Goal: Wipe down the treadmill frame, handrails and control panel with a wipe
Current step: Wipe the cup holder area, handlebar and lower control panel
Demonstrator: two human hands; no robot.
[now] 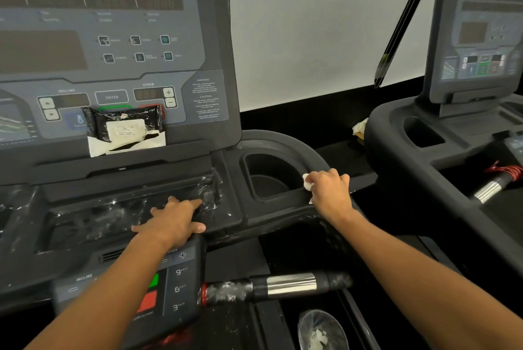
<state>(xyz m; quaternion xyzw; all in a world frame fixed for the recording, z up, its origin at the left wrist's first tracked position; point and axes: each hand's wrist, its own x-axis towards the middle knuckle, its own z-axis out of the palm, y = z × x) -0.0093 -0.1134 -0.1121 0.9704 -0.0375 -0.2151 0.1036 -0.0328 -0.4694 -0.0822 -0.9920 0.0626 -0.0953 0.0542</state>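
Observation:
The treadmill's dark control panel [113, 47] fills the left of the head view, with a black console tray [226, 202] below it. My right hand [329, 190] is shut on a crumpled white wipe [308, 182] and presses it on the rim just right of the cup holder [268, 177]. My left hand [174, 221] lies flat, fingers spread, on the console ledge above the lower keypad [175, 287]. A black pack of wipes [126, 127] leans against the panel's buttons. The handrail [283, 286], chrome in the middle, shows white smears.
A second treadmill console [478, 47] stands at the right, with a chrome and red handle [498, 182]. A clear bag with used wipes [321, 331] sits low between the machines. A white crumpled piece [360, 125] lies in the gap. A white wall is behind.

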